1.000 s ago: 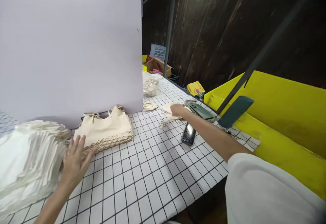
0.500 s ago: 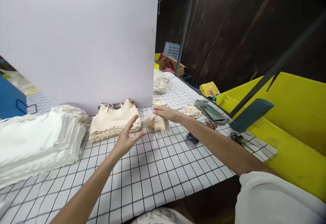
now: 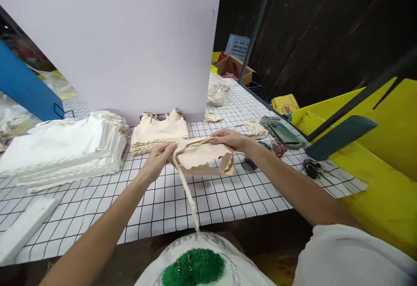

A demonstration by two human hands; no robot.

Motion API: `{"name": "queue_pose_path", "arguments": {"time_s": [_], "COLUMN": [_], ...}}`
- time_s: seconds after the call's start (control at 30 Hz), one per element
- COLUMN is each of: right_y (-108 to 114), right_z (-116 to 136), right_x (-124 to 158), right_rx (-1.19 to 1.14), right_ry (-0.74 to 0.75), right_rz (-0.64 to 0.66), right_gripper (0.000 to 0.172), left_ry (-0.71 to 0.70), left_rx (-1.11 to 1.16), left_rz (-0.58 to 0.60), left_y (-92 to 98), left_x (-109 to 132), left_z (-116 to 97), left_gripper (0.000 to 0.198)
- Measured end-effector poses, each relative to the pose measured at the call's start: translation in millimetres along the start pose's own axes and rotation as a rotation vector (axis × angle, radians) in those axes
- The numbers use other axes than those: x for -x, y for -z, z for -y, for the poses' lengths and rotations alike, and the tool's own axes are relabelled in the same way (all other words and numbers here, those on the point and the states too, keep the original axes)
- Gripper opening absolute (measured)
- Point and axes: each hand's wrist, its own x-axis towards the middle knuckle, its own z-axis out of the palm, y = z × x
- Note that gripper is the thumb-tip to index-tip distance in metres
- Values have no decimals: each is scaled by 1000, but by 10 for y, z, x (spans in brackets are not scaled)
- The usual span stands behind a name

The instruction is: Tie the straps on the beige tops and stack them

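Your left fingers (image 3: 167, 149) pinched the cream garment (image 3: 198, 153) at its nine o'clock end, while your right fingers (image 3: 219, 135) gripped its upper edge near one o'clock. The cloth spread between and below both grips, over the worktop (image 3: 156, 208), its strap (image 3: 186, 186) dangling toward six o'clock. Beyond it, a cream stack (image 3: 160, 130) lay at ten, a white pile (image 3: 68, 147) farther out at nine.
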Motion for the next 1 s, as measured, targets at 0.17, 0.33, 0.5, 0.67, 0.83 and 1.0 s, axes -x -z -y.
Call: {"name": "queue_pose_path", "arguments": {"time_s": [0.17, 0.33, 0.5, 0.67, 0.83, 1.0], "right_y": [-65, -41, -67, -246, -671, -848], "right_z": [-157, -259, -292, -312, -189, -74], "right_x": [-24, -65, -62, -89, -108, -58], "right_rx": [616, 479, 321, 95, -44, -77], "right_ry": [107, 115, 113, 179, 261, 420], "right_rz": [-559, -598, -610, -566, -432, -317], "right_gripper": [14, 12, 13, 21, 30, 24], "left_ry": [-212, -97, -173, -91, -57, 52], "left_rx": [-195, -43, -57, -289, -44, 128], "left_rz": [-133, -115, -190, 309, 51, 71], "left_y": [30, 43, -4, -308, -495, -546], "left_x": [135, 237, 365, 588, 319, 163], "left_z": [99, 128, 41, 96, 261, 301], "left_gripper": [49, 49, 42, 19, 50, 52]}}
